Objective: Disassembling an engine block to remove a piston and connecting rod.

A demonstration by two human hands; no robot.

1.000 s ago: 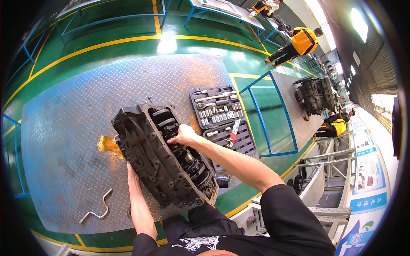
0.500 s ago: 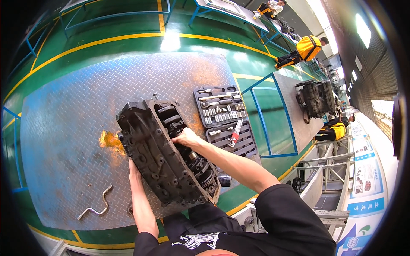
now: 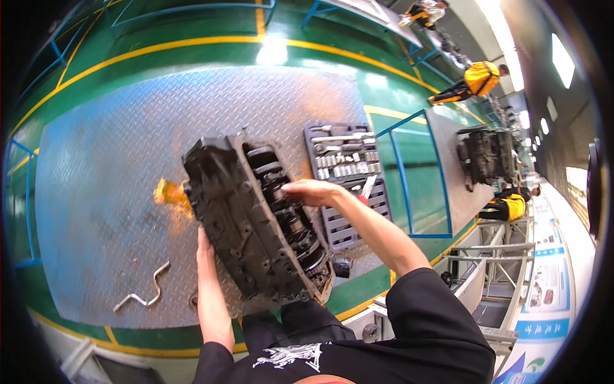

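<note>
A dark, greasy engine block [image 3: 240,224] stands tilted on the steel plate tabletop in front of me, its open side facing right. Inside it the crankshaft [image 3: 295,225] shows, with its webs and journals. My right hand [image 3: 312,192] reaches in from the right over the block's edge. Its fingers are stretched out, and the fingertips are at the crankshaft's upper middle part; I see nothing held in them. Against the block's left side lies my left hand [image 3: 204,248], its fingers mostly hidden by the block.
An open socket set case [image 3: 348,221] lies right of the block. A bent speed-handle wrench [image 3: 148,299] rests near the plate tabletop's [image 3: 102,211] front left. A short black cylinder [image 3: 342,267] sits by the block's lower right corner. Another engine [image 3: 489,157] and people stand farther right.
My right hand has loosened from a closed grip inside the block to stretched fingers at the crankshaft. The whole view has shifted slightly; my left hand stays at the block's side.
</note>
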